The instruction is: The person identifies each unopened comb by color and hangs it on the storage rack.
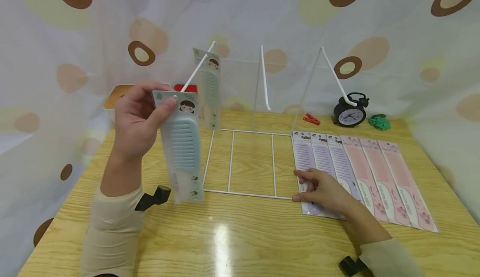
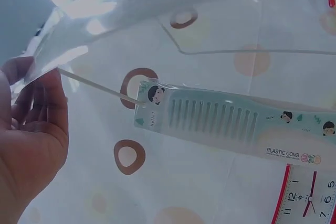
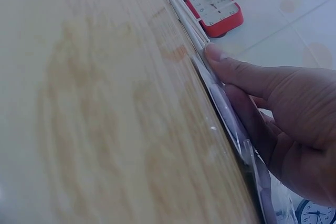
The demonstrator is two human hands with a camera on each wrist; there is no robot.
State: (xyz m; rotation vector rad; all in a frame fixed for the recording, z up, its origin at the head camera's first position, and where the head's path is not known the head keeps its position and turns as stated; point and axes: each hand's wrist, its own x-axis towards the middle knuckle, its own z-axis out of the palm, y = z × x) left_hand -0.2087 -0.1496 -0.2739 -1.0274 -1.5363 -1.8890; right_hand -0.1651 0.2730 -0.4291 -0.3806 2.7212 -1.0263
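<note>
Hands at a wooden table [image 1: 240, 235] that carries a white wire display rack [image 1: 243, 164]. The left hand [image 1: 136, 121] is raised above the table's left part and pinches the top of a packaged green comb [image 1: 181, 143] between thumb and curled fingers; the pack hangs upright with its hole at the tip of the rack's left white peg [image 1: 195, 71]. A second packaged green comb [image 1: 210, 87] already hangs farther back on that peg; the left wrist view shows it [image 2: 231, 121] threaded on the thin rod, with the fingers [image 2: 37, 114] of the left hand beside the edge of the held pack. The middle peg [image 1: 264, 79] and the right peg [image 1: 337, 79] of the rack carry nothing.

The right hand [image 1: 322, 189] lies low on the table at the rack's front right corner, its fingers bent over the near end of the leftmost purple comb pack [image 1: 311, 173]; the right wrist view shows the fingertips [image 3: 215, 53] pressed at that pack's edge, with thumb and fingers closing on it. This pack heads a flat row: three purple packs, then three pink comb packs [image 1: 386, 181], side by side and touching.

Behind the row stand a black alarm clock [image 1: 350, 112], a red clothes peg [image 1: 311, 119] and a small green bundle [image 1: 379, 122]. A red-topped box [image 1: 186, 88] and a tan-lidded container [image 1: 116, 98] sit at the table's far left, against a spotted curtain [image 1: 375, 18]
</note>
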